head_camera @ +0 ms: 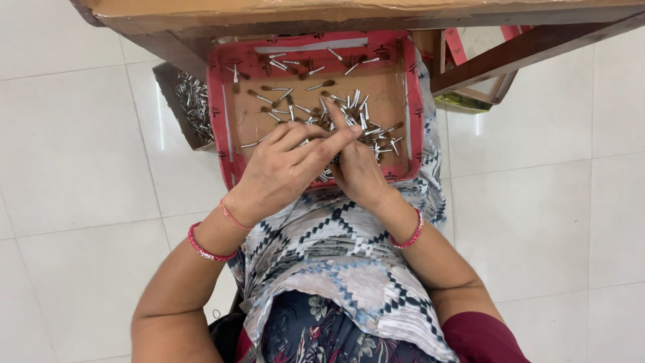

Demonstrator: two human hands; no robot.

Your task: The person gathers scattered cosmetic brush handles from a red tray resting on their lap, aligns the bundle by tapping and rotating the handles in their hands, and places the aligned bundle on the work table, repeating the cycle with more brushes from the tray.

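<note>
**Sorting small metal pins in the lap tray**

Your left hand (285, 168) lies over your right hand (356, 168), fingers curled narrow around what seems a pinch of small metal pins (356, 111); whether either truly grips one, you cannot tell. The loose pins lie just beyond your fingertips, in the red-rimmed cardboard tray (216, 101). Picking the next one looks to need a fine fingertip pinch. Left of your left hand sits a second box of metal parts (191, 101); a wooden table edge (336, 17) overhangs the tray's far end.
</note>
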